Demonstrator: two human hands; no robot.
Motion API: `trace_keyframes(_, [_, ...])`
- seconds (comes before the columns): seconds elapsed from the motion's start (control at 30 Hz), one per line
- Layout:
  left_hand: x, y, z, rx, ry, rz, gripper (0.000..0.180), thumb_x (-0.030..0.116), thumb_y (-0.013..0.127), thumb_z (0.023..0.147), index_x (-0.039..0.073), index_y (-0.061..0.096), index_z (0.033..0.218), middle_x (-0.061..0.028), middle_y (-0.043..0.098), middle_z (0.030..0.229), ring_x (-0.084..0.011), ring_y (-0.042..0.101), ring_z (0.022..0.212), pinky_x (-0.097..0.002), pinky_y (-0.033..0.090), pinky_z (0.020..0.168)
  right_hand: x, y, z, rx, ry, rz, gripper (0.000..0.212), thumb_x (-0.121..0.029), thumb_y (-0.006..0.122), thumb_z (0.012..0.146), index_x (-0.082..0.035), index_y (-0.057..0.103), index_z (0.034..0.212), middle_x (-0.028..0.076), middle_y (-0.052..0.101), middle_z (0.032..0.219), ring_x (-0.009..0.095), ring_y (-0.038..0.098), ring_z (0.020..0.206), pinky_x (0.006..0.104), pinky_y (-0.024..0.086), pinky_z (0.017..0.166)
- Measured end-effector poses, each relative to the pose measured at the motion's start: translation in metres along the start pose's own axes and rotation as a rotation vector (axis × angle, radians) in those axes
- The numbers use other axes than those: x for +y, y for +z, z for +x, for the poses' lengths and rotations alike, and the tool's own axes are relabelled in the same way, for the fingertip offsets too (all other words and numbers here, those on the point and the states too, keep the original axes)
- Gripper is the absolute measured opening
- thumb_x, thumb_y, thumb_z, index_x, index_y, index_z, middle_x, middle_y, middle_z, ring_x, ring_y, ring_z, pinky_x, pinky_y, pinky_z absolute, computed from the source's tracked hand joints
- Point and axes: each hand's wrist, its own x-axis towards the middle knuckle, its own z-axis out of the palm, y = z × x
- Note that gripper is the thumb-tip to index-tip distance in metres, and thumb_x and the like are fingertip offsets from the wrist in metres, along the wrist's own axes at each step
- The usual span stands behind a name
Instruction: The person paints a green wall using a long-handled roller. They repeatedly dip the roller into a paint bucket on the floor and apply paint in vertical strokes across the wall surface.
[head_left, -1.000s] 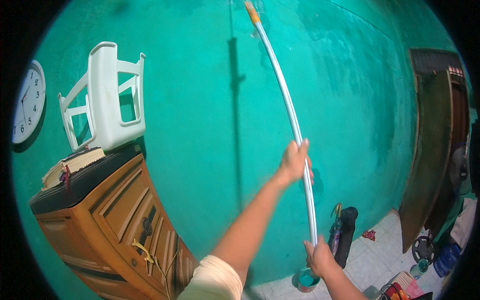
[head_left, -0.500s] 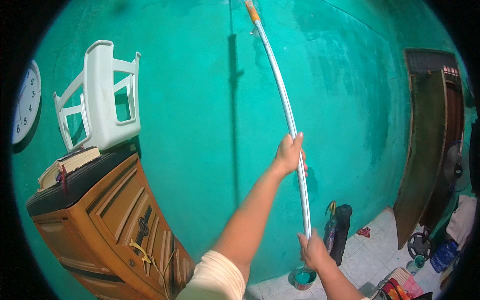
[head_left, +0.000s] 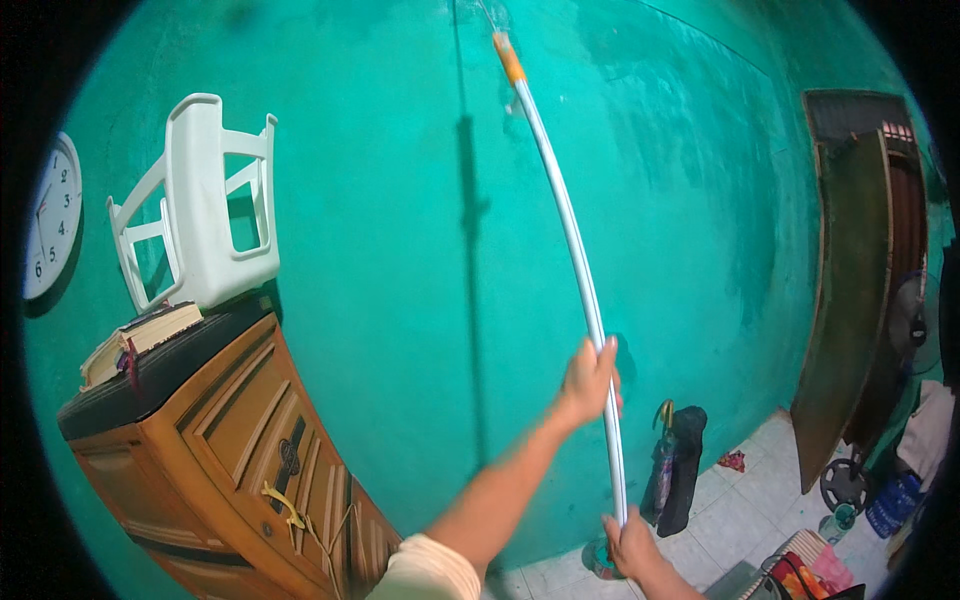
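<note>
A long white pole rises in front of the green wall, its upper end fitted with an orange handle. Beyond that handle a thin metal rod runs out of the top of the view. My left hand is closed round the pole's lower half, thumb pointing up along it. Lower down, my right hand grips the bottom end. Just beside and behind the right hand, a tin of green paint stands on the floor, partly hidden by that hand.
At left, a wooden cabinet carries a book and a white plastic chair. A wall clock hangs nearby. An umbrella and a black bag lean against the wall. A door stands at right.
Both hands and the pole have moved downward, bringing more of its upper end into view. My right hand now covers part of the paint tin. The view has shifted slightly.
</note>
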Motion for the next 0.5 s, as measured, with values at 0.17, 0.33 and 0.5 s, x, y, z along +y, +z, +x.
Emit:
trace_keyframes(0.17, [0.068,-0.021,0.065,0.029,-0.031,-0.018,0.039,0.040,0.043,0.104,0.003,0.033,0.094,-0.0132,0.053,0.065,-0.0267,0.062,0.047,-0.0449,0.055,0.039,-0.072,-0.033,0.041,0.066,-0.052,0.097,0.044,-0.034,0.055,0.099,0.008,0.045,0.106,0.035,0.062,0.082,0.052,0.062,0.079,0.0529,0.049,0.068])
trace_keyframes(0.33, [0.027,-0.008,0.044,-0.016,-0.023,0.005,0.038,0.040,0.043,0.104,0.004,0.032,0.097,-0.0128,0.054,0.065,-0.0244,0.061,0.046,-0.0424,0.055,0.040,-0.042,-0.026,0.018,0.090,-0.042,-0.033,0.048,-0.037,0.056,0.099,0.008,0.045,0.108,0.035,0.063,0.084,0.052,0.063,0.082,0.0527,0.050,0.071])
trace_keyframes(0.5, [-0.025,0.019,-0.034,-0.060,-0.080,-0.090,0.034,0.037,0.044,0.104,0.006,0.033,0.097,-0.0116,0.054,0.067,-0.0217,0.061,0.049,-0.0404,0.055,0.041,0.028,0.010,-0.027,-0.009,0.128,-0.071,0.052,-0.038,0.057,0.098,0.010,0.045,0.112,0.035,0.063,0.087,0.052,0.063,0.084,0.0527,0.050,0.072])
